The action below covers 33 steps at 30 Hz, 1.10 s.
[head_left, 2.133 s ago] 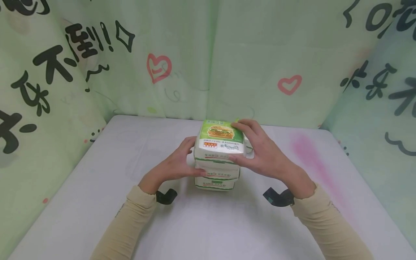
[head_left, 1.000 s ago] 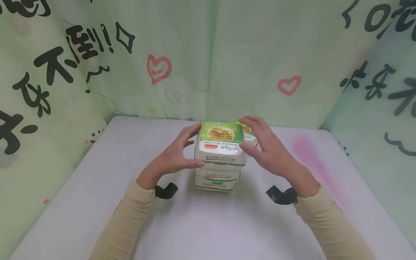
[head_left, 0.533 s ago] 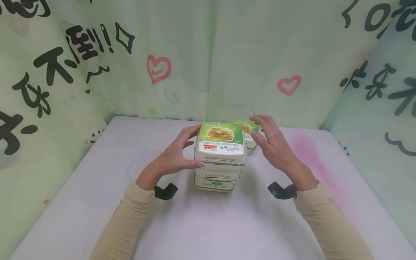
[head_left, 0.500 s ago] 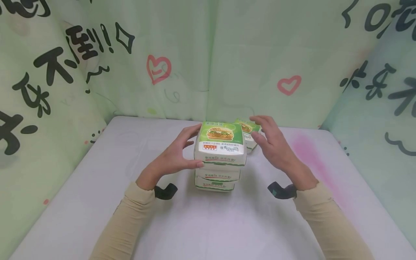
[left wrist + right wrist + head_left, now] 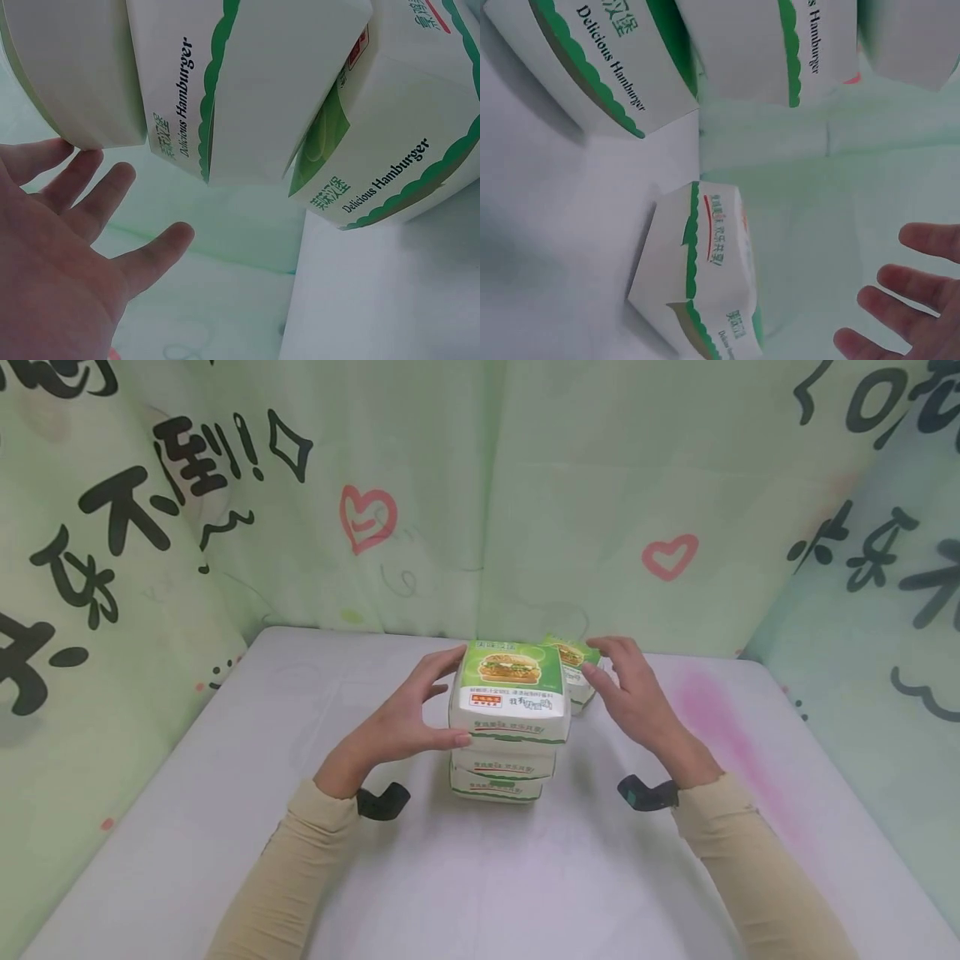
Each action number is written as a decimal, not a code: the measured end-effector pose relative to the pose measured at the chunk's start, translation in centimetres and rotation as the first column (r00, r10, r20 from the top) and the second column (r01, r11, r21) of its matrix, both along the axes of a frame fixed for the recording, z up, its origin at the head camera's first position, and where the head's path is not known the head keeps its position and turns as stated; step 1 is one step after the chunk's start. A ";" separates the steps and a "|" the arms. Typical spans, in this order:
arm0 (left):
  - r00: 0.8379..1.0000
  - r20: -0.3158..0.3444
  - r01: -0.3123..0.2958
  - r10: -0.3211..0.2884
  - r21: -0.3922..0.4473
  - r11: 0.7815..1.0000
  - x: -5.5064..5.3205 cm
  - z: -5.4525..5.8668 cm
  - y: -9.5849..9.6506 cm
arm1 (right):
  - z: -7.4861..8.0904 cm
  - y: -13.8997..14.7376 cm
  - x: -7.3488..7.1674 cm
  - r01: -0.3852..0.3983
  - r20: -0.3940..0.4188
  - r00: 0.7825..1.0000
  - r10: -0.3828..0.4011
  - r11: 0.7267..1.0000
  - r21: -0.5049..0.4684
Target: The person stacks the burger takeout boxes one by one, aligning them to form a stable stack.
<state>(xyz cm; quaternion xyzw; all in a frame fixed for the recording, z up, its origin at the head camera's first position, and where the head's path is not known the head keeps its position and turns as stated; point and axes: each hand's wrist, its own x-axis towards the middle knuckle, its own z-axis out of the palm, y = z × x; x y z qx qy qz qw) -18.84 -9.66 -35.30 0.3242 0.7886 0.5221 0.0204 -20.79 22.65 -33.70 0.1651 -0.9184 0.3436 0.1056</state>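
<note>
Three paper hamburger boxes stand in a stack on the table, their edges not lined up. The top box (image 5: 512,693) has a green lid with a burger picture; the middle box (image 5: 517,766) and bottom box (image 5: 487,789) show their white fronts. My left hand (image 5: 397,714) touches the top box's left side with outstretched fingers, the thumb near its front lower edge. In the left wrist view, fingertips meet that box's rim. My right hand (image 5: 637,697) hovers apart from the stack, fingers spread and holding nothing, beside another hamburger box (image 5: 697,270) behind the stack.
The white table (image 5: 360,877) has a pink smear (image 5: 720,727) at the right. Pale green curtains (image 5: 570,468) with black lettering and pink hearts enclose the back and sides. The rear box sits close to the stack's right side.
My right hand has left the top box and moved right, uncovering the rear box, then dipped slightly. My left thumb has shifted up from the middle box. The stack has stayed in place.
</note>
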 end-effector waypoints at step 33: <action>1.000 -0.008 -0.015 0.015 -0.012 1.000 0.0 0.0 -0.2 | -3.8 0.9 -5.1 0.129 0.228 0.958 -0.172 0.973 0.192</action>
